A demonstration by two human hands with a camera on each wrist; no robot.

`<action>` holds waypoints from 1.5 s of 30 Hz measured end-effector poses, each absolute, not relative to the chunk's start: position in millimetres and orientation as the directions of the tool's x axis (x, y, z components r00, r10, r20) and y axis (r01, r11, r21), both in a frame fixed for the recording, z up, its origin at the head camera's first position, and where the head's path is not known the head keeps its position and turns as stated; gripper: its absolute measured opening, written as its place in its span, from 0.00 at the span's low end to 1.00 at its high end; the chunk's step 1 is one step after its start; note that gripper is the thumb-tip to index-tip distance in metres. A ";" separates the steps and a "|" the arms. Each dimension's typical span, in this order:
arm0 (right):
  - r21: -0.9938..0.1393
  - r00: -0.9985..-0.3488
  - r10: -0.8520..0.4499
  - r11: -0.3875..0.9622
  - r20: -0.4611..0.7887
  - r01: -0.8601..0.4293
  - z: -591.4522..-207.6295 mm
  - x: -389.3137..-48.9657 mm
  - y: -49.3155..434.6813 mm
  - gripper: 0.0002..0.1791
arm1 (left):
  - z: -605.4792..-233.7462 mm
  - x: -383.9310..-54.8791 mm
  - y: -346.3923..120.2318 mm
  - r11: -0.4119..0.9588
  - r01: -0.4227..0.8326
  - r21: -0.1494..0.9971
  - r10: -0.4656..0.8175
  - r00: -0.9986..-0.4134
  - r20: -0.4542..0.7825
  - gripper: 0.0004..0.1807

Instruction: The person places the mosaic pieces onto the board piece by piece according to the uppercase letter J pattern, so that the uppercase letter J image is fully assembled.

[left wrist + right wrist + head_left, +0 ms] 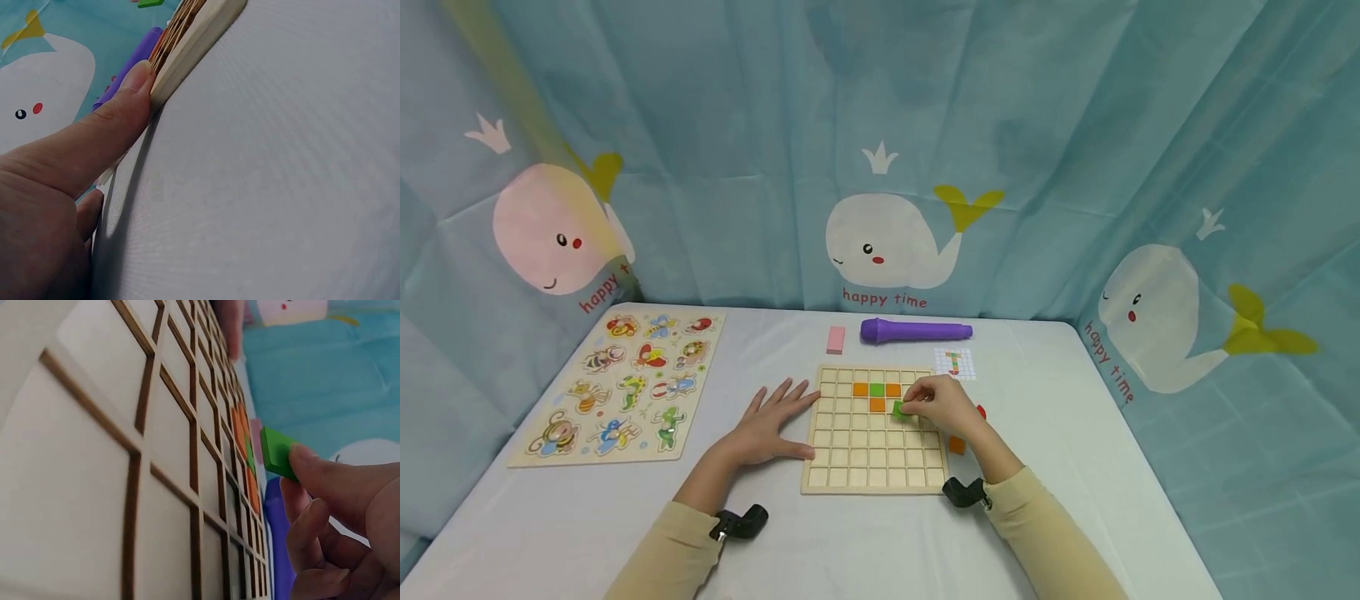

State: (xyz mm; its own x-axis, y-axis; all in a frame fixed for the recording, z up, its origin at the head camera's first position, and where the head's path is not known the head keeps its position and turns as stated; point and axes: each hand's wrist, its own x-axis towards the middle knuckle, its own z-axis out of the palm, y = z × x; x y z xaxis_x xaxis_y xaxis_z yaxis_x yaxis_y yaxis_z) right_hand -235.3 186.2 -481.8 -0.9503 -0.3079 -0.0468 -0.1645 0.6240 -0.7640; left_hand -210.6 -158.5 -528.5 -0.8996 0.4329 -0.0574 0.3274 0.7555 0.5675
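A square wooden grid board lies on the white table. Three orange tiles and one green tile sit in its upper cells, the green one between two of the orange ones in the top row. My right hand pinches another green tile between thumb and fingers, just over the board, right of the lower orange tile. Spread out at the board's left edge, my left hand has its fingers straight; the thumb rests against the wooden rim.
Right of the board lie a loose orange tile and a partly hidden red piece. A patterned card, a purple toy microphone and a pink block lie behind it. An insect picture puzzle occupies the left side.
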 end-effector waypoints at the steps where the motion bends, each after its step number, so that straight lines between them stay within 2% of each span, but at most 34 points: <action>1: -0.765 -0.949 -0.312 0.622 -0.046 -0.167 -482.1 -235.6 183.5 0.05 | -528.2 -210.6 -158.5 0.755 0.328 0.568 0.433 -0.900 -0.055 0.58; 9: -0.752 -0.930 -0.365 0.626 -0.048 -0.207 -488.9 -237.6 163.9 0.05 | -530.4 -210.1 -160.3 0.754 0.334 0.565 0.437 -0.898 -0.053 0.59; 16: -0.759 -0.925 -0.371 0.624 -0.079 -0.186 -492.0 -238.2 153.7 0.05 | -532.1 -211.0 -160.4 0.752 0.336 0.567 0.439 -0.897 -0.050 0.59; 32: -0.677 -0.917 -0.390 0.697 -0.080 -0.237 -497.7 -237.3 148.5 0.05 | -528.9 -210.8 -158.8 0.750 0.338 0.569 0.440 -0.897 -0.048 0.59; 37: -0.690 -0.917 -0.389 0.688 -0.091 -0.223 -494.1 -236.5 150.9 0.04 | -527.7 -210.4 -158.6 0.745 0.345 0.571 0.444 -0.895 -0.039 0.59; 45: -0.725 -0.934 -0.345 0.667 -0.095 -0.172 -477.1 -232.3 159.0 0.13 | -525.4 -209.6 -158.3 0.747 0.339 0.572 0.443 -0.895 -0.048 0.59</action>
State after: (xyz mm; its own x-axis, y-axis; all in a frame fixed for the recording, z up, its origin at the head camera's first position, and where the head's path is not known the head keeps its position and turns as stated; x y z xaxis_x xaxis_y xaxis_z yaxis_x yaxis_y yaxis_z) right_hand -232.3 159.0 -477.1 -0.9338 -0.3449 -0.0952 -0.1723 0.6666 -0.7253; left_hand -209.6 -158.3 -525.4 -0.8955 0.4425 -0.0477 0.3389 0.7473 0.5716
